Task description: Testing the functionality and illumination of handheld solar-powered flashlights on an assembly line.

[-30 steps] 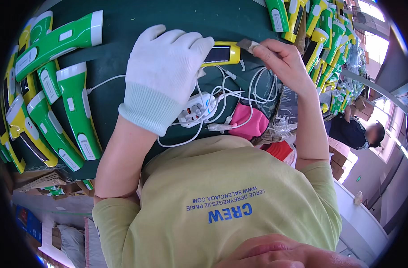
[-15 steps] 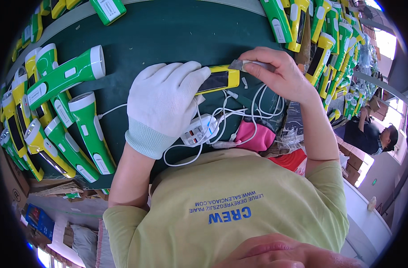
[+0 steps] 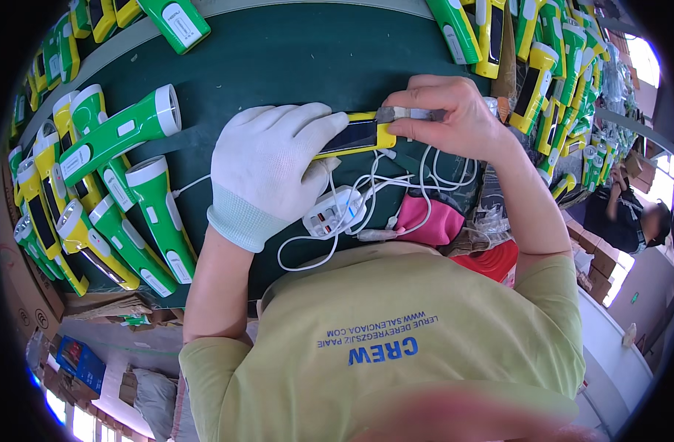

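Note:
My left hand (image 3: 267, 166), in a white knit glove, is wrapped round a yellow flashlight (image 3: 362, 134) with a dark panel along its side. The flashlight lies crosswise over the dark green table, its head end hidden under the glove. In the fingers of my bare right hand (image 3: 458, 114) is a small flat tool (image 3: 425, 114) with a pale body and a grey tip. That tip meets the end of the flashlight; I cannot tell its exact kind. Just below are a white multi-port charger (image 3: 333, 214) and tangled white cables (image 3: 370, 180).
Green and yellow flashlights (image 3: 123, 132) are heaped at the left, one with a cable running from it. More flashlights (image 3: 536, 85) fill the right side. A pink cloth pouch (image 3: 429, 219) rests by the table's near edge. Another person (image 3: 624, 214) is at the far right.
The tool's tip has shifted slightly down onto the flashlight's end, with my right hand following. My left hand keeps its hold. The whole view has shifted a little.

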Available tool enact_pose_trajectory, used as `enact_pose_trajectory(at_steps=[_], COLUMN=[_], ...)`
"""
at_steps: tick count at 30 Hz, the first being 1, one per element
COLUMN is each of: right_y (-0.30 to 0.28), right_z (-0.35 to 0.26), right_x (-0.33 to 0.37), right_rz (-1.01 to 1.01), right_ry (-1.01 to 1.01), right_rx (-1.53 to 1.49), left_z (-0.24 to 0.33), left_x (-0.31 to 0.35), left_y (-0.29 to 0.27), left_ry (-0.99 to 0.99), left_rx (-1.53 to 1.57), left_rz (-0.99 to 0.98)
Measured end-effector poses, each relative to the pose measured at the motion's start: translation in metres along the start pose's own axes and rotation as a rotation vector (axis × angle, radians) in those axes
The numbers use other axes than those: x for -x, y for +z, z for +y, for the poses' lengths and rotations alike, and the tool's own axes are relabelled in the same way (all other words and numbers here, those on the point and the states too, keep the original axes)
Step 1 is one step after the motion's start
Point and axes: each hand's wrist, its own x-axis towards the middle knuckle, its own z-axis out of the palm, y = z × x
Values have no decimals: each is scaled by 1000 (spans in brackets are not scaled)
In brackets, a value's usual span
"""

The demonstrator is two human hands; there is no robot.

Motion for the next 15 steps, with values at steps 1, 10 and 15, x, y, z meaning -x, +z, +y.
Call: enact_pose_trajectory(at_steps=[1, 10, 15], right_y=[2, 9, 9], right_z=[0, -14, 2], right_x=[2, 12, 8], right_rz=[35, 212, 81], right_ry=[-31, -220, 38], right_rx=[-2, 404, -100], left_z=[-1, -4, -5], left_x=[0, 1, -3], left_y=[0, 1, 0], left_ry=[0, 96, 84], left_rx=[-3, -53, -99], left_rz=[-3, 12, -79])
